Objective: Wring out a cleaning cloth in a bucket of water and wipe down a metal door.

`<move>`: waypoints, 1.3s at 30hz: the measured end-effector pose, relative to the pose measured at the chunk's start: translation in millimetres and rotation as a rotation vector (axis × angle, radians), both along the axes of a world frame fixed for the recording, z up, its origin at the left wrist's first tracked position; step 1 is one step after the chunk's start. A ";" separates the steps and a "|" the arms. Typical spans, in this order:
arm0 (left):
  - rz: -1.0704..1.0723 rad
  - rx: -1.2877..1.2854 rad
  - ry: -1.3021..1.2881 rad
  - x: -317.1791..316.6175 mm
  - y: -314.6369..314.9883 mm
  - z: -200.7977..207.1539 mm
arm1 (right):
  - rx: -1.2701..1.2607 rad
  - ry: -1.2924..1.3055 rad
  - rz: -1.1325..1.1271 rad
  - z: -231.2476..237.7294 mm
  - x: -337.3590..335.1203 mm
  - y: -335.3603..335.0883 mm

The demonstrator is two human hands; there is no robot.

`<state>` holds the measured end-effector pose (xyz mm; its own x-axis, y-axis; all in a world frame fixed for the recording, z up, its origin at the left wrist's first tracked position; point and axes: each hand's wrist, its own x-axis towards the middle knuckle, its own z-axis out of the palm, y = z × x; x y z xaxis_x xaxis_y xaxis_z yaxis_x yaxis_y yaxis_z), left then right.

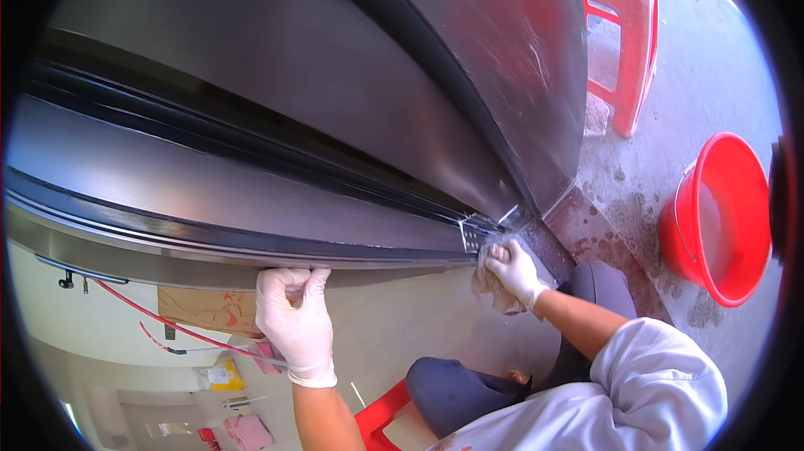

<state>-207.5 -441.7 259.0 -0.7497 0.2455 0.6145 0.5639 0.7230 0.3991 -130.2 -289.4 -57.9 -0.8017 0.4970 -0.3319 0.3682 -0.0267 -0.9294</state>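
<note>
My left hand [295,321], in a thin white glove, has its fingers curled against the edge of a dark grey metal door [209,187]. Lower down the same door, at its corner near the floor, my gloved right hand [517,273] is closed around a crumpled beige cloth [488,283]. The cloth touches the door's end beside a small perforated corner piece [471,237]. Part of the cloth is hidden by my fingers.
A red bucket [685,221] with cloudy water stands on the grey concrete at right. Beyond the door's dark panel is a red plastic stool [643,41]. Under me shows another red seat [383,417]. A red hose [172,317] and cardboard [201,310] appear indoors at left.
</note>
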 end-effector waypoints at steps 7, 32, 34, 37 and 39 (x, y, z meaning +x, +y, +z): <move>-0.015 -0.002 0.024 0.2 -3.4 -4.0 | 0.282 0.190 -0.155 82.9 -24.9 0.1; -0.036 -0.046 0.089 1.3 -6.0 -4.8 | -0.353 0.075 -0.159 65.0 -51.0 3.9; -0.041 -0.037 0.079 3.8 -2.6 -1.7 | -0.369 -0.013 -0.197 77.1 -60.9 13.3; -0.088 0.030 0.021 5.8 7.2 -1.3 | -0.314 0.002 -0.179 53.1 -51.3 20.8; -0.081 0.008 0.010 2.2 -3.6 -3.1 | -0.235 0.006 -0.053 59.4 -41.3 6.9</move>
